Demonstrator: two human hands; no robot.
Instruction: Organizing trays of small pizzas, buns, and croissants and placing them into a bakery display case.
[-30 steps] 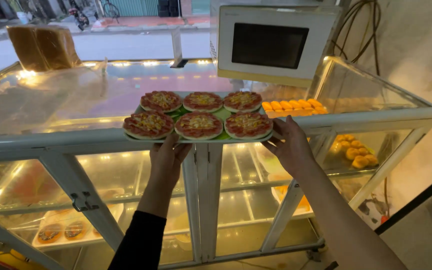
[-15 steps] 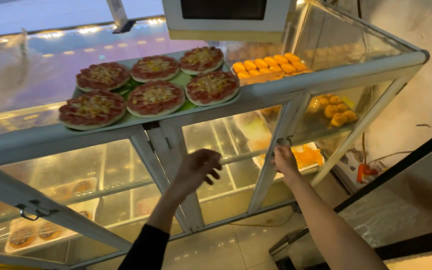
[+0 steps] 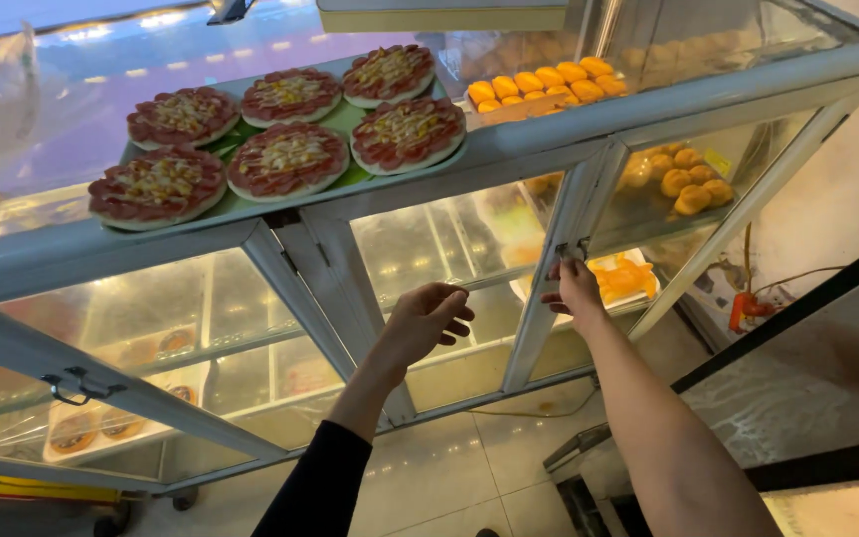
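Note:
A green tray (image 3: 345, 119) with several small round pizzas rests on top of a glass display case (image 3: 509, 149). My right hand (image 3: 574, 293) pinches the small metal latch (image 3: 569, 251) on the frame of the case's glass door (image 3: 449, 249). My left hand (image 3: 428, 320) hovers in front of that same door, fingers curled and empty, not touching the glass. The pizzas (image 3: 290, 159) have red sauce and pale cheese.
Yellow buns (image 3: 539, 82) sit at the case's top right, more orange buns (image 3: 688, 184) on an inner shelf. Another latch (image 3: 77, 383) hangs on the left door. Lower shelves hold pastries (image 3: 101, 428). The floor is pale tile (image 3: 469, 477); a dark counter (image 3: 817, 368) stands at right.
Both hands have left the tray, which now rests on the case top. They dropped to the glass door; my right hand reached up and took the latch.

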